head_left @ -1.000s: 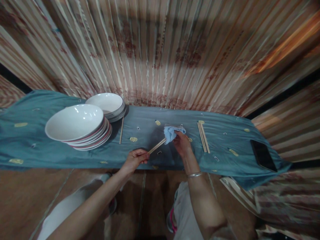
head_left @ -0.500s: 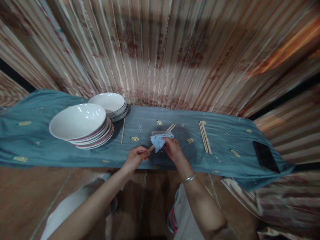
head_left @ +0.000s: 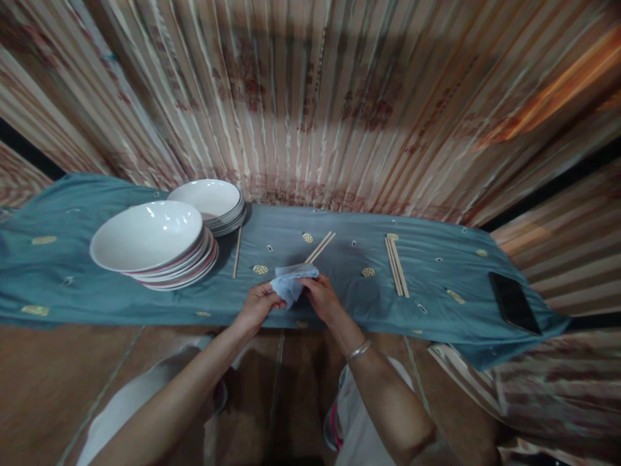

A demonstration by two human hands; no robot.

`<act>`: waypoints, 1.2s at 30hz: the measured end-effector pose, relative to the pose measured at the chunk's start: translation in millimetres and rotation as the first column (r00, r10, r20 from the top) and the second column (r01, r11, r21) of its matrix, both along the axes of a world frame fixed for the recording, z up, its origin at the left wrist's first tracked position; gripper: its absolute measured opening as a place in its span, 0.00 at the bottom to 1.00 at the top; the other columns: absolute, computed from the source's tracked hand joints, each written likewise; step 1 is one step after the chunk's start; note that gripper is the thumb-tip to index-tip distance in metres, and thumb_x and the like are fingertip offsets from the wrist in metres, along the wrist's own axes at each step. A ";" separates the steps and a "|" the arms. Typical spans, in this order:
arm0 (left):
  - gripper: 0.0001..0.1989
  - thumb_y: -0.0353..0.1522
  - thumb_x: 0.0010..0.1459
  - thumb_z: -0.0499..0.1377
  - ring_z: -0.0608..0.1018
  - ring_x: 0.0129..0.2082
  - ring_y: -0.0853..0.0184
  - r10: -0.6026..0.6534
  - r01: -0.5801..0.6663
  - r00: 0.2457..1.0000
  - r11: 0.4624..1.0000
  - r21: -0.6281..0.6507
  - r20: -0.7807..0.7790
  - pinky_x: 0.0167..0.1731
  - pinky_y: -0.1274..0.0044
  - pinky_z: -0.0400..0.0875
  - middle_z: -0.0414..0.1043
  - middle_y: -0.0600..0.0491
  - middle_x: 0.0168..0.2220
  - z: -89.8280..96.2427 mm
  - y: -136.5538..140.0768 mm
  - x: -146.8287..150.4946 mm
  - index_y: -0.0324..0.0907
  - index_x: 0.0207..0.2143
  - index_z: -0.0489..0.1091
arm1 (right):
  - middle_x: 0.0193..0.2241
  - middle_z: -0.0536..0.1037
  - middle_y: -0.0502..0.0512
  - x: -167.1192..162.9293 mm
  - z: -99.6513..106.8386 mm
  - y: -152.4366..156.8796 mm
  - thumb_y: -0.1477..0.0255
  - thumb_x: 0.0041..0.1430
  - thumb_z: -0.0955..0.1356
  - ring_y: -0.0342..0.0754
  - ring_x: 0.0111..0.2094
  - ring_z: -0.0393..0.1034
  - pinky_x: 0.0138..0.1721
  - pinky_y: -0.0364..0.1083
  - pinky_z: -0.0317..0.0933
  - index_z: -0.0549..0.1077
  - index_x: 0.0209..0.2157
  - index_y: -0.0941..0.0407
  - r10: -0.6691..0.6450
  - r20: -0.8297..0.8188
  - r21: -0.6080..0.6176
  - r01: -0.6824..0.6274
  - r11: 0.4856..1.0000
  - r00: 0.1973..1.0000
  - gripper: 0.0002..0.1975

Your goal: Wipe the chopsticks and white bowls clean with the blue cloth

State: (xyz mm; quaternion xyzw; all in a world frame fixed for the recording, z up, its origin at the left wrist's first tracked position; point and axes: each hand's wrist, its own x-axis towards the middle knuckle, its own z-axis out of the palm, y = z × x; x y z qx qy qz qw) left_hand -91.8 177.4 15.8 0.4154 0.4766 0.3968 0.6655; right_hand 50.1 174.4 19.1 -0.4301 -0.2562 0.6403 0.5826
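Observation:
Two wooden chopsticks (head_left: 321, 246) point up and away from me, side by side, their near ends hidden under a light blue cloth (head_left: 290, 285). My right hand (head_left: 320, 294) is closed on the cloth, which is wrapped over the sticks. At the cloth's left edge, my left hand (head_left: 262, 303) pinches the near end of the chopsticks, mostly covered by cloth. To the right lie several more chopsticks (head_left: 398, 266) in a row. A single chopstick (head_left: 237, 252) lies to the left, beside the bowls.
A tall stack of white bowls (head_left: 150, 243) with red bands stands at left on the teal cloth-covered table (head_left: 339, 310). Behind it is a shorter stack of bowls (head_left: 208, 200). A black phone (head_left: 513, 301) lies near the right end. A pleated curtain (head_left: 310, 116) hangs behind the table.
My right hand has slid the cloth down the chopsticks toward my left hand, so the two hands are now close together. More of the sticks' far part shows.

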 end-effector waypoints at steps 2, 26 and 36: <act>0.08 0.34 0.35 0.65 0.67 0.16 0.76 -0.028 0.029 0.999 0.999 -0.018 0.021 0.19 0.82 0.58 0.70 0.56 0.17 -0.2 -1.1 -0.3 0.38 0.19 0.71 | 0.20 0.77 0.45 5.5 1.6 2.5 0.73 0.34 0.73 0.41 0.23 0.67 0.30 0.42 0.61 0.75 0.19 0.55 -0.039 -0.013 -0.012 0.039 0.999 0.999 0.04; 0.17 0.42 0.37 0.68 0.64 0.14 0.79 -0.046 0.047 0.999 0.987 -0.157 0.013 0.17 0.83 0.58 0.68 0.57 0.16 -0.3 -5.6 -2.0 0.37 0.22 0.73 | 0.18 0.74 0.42 80.5 4.3 21.0 0.77 0.43 0.71 0.40 0.24 0.70 0.29 0.40 0.64 0.70 0.21 0.55 -0.303 -0.053 0.031 0.305 0.952 0.951 0.05; 0.19 0.44 0.35 0.67 0.61 0.13 0.79 -0.031 0.034 0.999 0.990 -0.140 0.024 0.15 0.82 0.52 0.65 0.58 0.15 2.9 -5.9 -0.4 0.37 0.20 0.70 | 0.21 0.78 0.48 57.8 11.4 12.2 0.72 0.38 0.72 0.46 0.26 0.71 0.30 0.44 0.64 0.73 0.19 0.55 -0.195 0.011 0.054 0.194 0.980 0.981 0.04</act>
